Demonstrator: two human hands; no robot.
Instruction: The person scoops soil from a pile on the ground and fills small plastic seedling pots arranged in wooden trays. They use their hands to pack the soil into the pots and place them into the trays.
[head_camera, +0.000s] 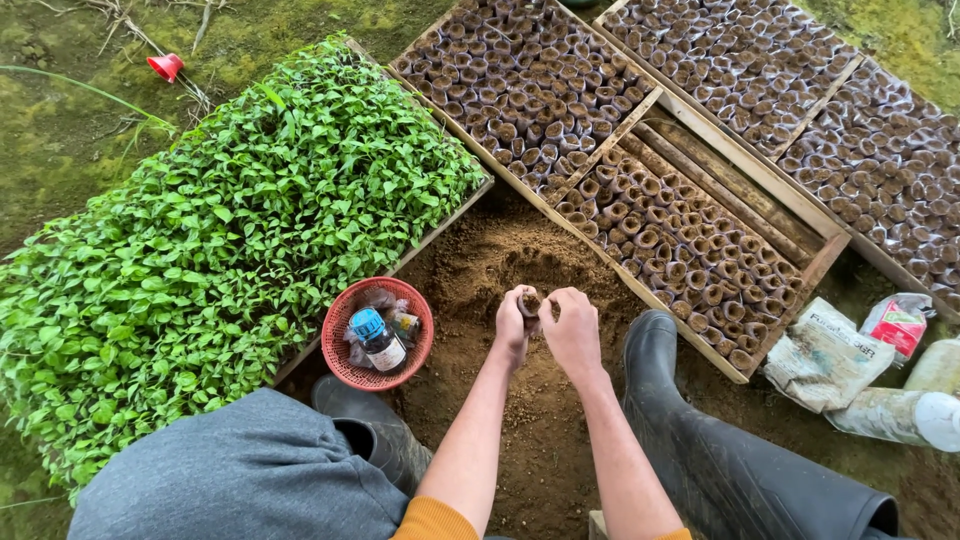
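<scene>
Both of my hands meet over a mound of loose brown soil (520, 255). My left hand (512, 325) and my right hand (573, 330) together grip a small soil-filled seedling pot (530, 300), held between the fingertips. The pot is mostly hidden by my fingers. Just beyond the hands lies a wooden tray (700, 330) packed with several similar small filled pots.
A bed of green seedlings (220, 230) fills the left. A red basket (345, 365) with a blue-capped bottle (378, 338) sits beside my left knee. Black rubber boots (690, 430) flank the soil. Plastic bags and a white bottle (900, 415) lie at right. More pot trays (790, 70) stand behind.
</scene>
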